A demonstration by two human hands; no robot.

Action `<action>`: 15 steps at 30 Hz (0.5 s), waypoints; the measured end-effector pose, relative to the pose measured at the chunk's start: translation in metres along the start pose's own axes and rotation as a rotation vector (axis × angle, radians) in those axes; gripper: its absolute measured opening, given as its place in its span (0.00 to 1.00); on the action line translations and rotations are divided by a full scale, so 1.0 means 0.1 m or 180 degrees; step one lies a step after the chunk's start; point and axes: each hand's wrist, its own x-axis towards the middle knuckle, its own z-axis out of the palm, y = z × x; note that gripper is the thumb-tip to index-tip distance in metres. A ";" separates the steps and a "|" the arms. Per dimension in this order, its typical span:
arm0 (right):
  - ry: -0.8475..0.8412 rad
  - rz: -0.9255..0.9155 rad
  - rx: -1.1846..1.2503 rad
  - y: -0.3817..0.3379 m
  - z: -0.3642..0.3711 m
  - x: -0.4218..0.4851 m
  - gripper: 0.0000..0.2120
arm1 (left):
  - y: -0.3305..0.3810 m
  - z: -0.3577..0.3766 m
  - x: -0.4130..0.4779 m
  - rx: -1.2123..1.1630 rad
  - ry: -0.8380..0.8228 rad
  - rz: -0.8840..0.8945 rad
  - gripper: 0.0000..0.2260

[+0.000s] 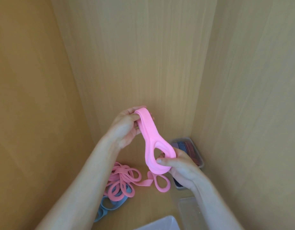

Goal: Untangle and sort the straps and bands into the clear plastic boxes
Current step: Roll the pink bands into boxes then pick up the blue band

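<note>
Wooden walls close in on three sides, so the work happens in a tight corner, over a wooden table.

Three clear plastic boxes stand along the right and near edges. The far box is against the right wall and already holds dark striped straps. The middle box looks empty. Only a corner of the near box shows at the bottom edge, and its contents cannot be told.

To the left of the boxes lies the tangled pile. Pink loops are knotted over blue bands, and one pink loop trails towards the boxes, so much sorting is still to do.

Above the pile, clear of the table, the pink band is held doubled over and pulled out lengthwise between both hands. That is probably to check it is free of knots and to gather its layers flat before it is put away.

The left hand takes the upper end, with its fingers curled round the fold. The right hand takes the lower end, its fingers closed on the band and its thumb pressing across the front.

The right forearm lies over the far and middle boxes — it would need to swing aside before the band can be dropped in. The trailing pink loop sits just beside them and could get dragged along.
</note>
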 end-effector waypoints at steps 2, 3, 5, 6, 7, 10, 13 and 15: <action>-0.0038 -0.0101 0.0136 0.01 -0.01 -0.04 0.23 | -0.03 -0.06 0.02 -0.0129 0.0098 -0.0027 0.15; -0.0050 -0.0135 0.0223 0.01 -0.02 -0.05 0.20 | -0.05 -0.09 0.03 -0.0189 0.0148 -0.0039 0.14; -0.0017 -0.0121 0.0442 0.01 -0.04 -0.08 0.19 | -0.09 -0.15 0.05 -0.0300 0.0234 -0.0069 0.14; -0.0031 -0.0089 0.0540 0.00 -0.05 -0.09 0.20 | -0.12 -0.18 0.05 -0.0357 0.0267 -0.0080 0.14; -0.0065 -0.0050 0.0586 -0.01 -0.05 -0.11 0.21 | -0.14 -0.21 0.06 -0.0412 0.0298 -0.0092 0.13; -0.0110 0.0000 0.0612 -0.01 -0.07 -0.15 0.14 | -0.21 -0.28 0.08 -0.0541 0.0336 -0.0129 0.13; -0.0145 -0.0046 0.0432 -0.02 -0.07 -0.18 0.16 | -0.28 -0.35 0.08 -0.0638 0.0401 -0.0192 0.13; -0.0087 -0.0074 0.0223 -0.04 -0.07 -0.21 0.16 | -0.35 -0.42 0.07 -0.0684 0.0477 -0.0253 0.14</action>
